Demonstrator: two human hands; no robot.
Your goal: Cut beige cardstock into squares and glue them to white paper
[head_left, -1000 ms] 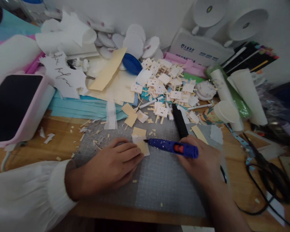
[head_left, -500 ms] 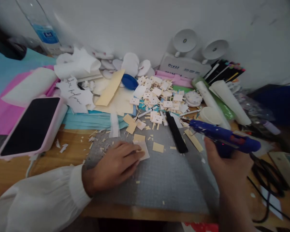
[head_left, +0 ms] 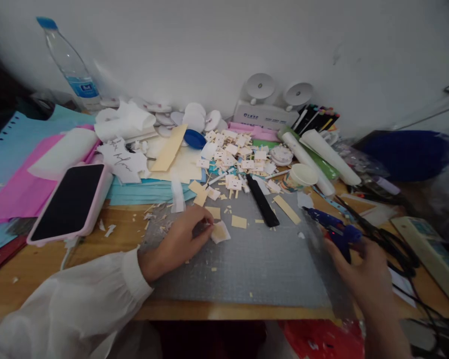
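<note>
My left hand (head_left: 183,242) is over the grey cutting mat (head_left: 262,269), thumb and forefinger pinched at the left edge of a small white paper piece (head_left: 220,233) with a yellowish patch on it. At the right, my right hand (head_left: 362,269) is around the handle of a blue glue gun (head_left: 335,227), its nozzle pointing left near the mat's right edge. Small yellow card pieces (head_left: 239,222) lie beside the white piece. A black knife (head_left: 262,201) rests on the mat. Behind it is a heap of small white paper figures with faces (head_left: 234,182).
A phone in a pink case (head_left: 69,202) lies at the left, a water bottle (head_left: 69,65) behind it. Paper cup (head_left: 301,177), black scissors (head_left: 396,249), a power strip (head_left: 430,259) and cables occupy the right. White paper discs (head_left: 194,117) line the wall.
My left fingers have drawn back from lying across the white piece to a pinch at its edge. My right hand has lowered the glue gun to the right, away from the paper cup.
</note>
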